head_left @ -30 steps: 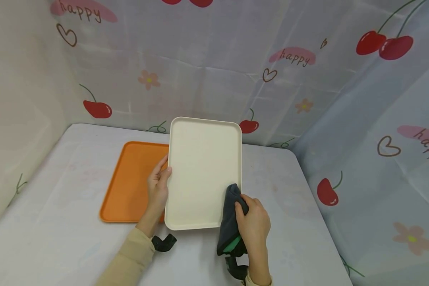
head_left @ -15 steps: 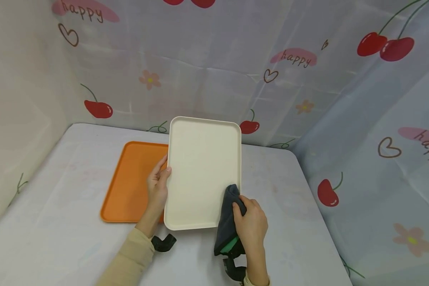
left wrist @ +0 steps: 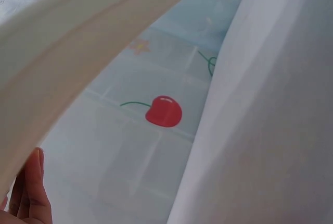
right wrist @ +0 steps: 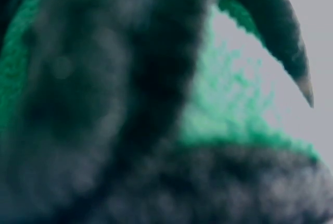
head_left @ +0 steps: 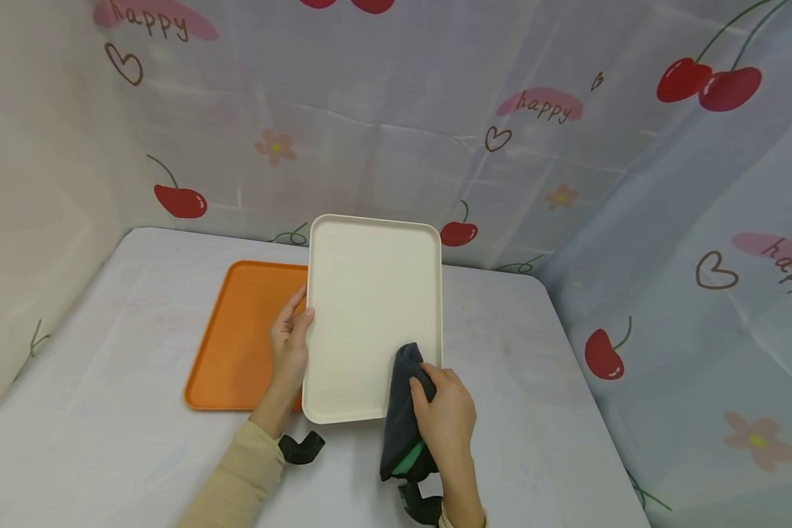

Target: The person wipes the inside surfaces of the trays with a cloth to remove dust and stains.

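My left hand [head_left: 289,348] grips the left edge of a cream rectangular tray [head_left: 369,308], thumb on the front rim and fingers behind. The tray is tilted up, its flat inner face toward the head camera. In the left wrist view the fingers [left wrist: 36,187] show at the tray's edge [left wrist: 78,62]. My right hand [head_left: 445,414] pinches a folded dark grey cloth [head_left: 405,400] with a green underside, held against the tray's lower right part. Close up and blurred, the cloth [right wrist: 156,104] fills most of the right wrist view, hiding the right fingers there.
An orange tray [head_left: 244,337] lies on the white-covered table [head_left: 534,411], partly behind the cream tray and left arm. Curtains printed with cherries [head_left: 458,233] hang behind and to the right. A plain pale wall [head_left: 39,183] stands at the left.
My right hand has slid the cloth leftward and slightly down across the tray's lower right part. The left hand and cream tray have shifted only slightly left.
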`<control>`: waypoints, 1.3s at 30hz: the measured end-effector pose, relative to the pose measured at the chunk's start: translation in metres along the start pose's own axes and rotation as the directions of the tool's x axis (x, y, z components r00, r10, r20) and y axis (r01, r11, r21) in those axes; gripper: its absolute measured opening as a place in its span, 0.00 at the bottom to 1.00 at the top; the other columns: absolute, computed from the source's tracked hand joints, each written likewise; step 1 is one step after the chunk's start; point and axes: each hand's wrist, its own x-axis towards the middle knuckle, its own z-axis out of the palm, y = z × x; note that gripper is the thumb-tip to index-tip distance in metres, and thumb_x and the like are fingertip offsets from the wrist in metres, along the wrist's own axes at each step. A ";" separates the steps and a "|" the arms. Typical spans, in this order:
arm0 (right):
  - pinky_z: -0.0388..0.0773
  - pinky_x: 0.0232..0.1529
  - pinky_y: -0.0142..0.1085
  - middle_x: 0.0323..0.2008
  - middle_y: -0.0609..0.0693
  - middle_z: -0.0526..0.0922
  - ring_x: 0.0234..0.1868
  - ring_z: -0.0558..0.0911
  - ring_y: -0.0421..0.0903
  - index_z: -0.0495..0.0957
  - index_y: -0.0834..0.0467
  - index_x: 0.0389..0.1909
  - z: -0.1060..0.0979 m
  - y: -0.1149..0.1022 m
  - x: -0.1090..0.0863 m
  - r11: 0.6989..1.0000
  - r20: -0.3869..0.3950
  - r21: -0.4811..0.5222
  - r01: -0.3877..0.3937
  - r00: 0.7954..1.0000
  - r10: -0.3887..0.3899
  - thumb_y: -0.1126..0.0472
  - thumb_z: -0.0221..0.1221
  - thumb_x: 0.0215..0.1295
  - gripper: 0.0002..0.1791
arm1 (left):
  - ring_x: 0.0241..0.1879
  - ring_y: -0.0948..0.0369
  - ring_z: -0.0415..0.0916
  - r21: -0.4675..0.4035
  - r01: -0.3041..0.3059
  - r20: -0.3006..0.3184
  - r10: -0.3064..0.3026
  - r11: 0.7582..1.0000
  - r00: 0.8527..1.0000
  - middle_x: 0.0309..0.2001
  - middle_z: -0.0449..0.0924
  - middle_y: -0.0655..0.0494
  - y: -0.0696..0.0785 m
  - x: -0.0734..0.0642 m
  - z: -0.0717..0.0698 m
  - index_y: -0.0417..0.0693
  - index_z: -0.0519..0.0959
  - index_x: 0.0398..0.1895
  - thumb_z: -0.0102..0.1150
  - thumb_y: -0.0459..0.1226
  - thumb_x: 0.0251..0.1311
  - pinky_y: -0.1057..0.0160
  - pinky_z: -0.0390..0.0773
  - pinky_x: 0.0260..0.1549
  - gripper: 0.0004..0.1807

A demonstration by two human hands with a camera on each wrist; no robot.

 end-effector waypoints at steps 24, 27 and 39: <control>0.72 0.25 0.29 0.32 0.48 0.84 0.30 0.83 0.43 0.86 0.56 0.45 0.019 -0.040 -0.012 0.979 0.099 0.045 0.198 0.974 -0.202 0.58 0.68 0.58 0.14 | 0.39 0.66 0.82 0.062 0.037 -0.004 -0.037 0.997 0.999 0.44 0.83 0.62 -0.002 -0.004 0.004 0.51 0.70 0.68 0.49 0.36 0.72 0.68 0.83 0.38 0.22; 0.73 0.25 0.28 0.32 0.47 0.84 0.30 0.82 0.42 0.86 0.56 0.45 0.020 -0.046 -0.013 0.975 0.118 0.054 0.215 0.968 -0.220 0.57 0.68 0.58 0.14 | 0.39 0.65 0.82 0.061 0.043 0.001 -0.043 0.997 0.999 0.43 0.83 0.62 -0.002 -0.005 0.005 0.52 0.70 0.68 0.49 0.36 0.72 0.68 0.83 0.38 0.22; 0.70 0.25 0.25 0.32 0.45 0.83 0.29 0.81 0.39 0.87 0.54 0.44 0.025 -0.066 -0.019 0.951 0.206 0.112 0.287 0.930 -0.305 0.56 0.69 0.57 0.14 | 0.36 0.66 0.79 0.116 0.033 0.006 -0.034 0.993 0.999 0.31 0.82 0.65 -0.004 -0.007 0.009 0.49 0.71 0.68 0.49 0.35 0.71 0.70 0.80 0.37 0.22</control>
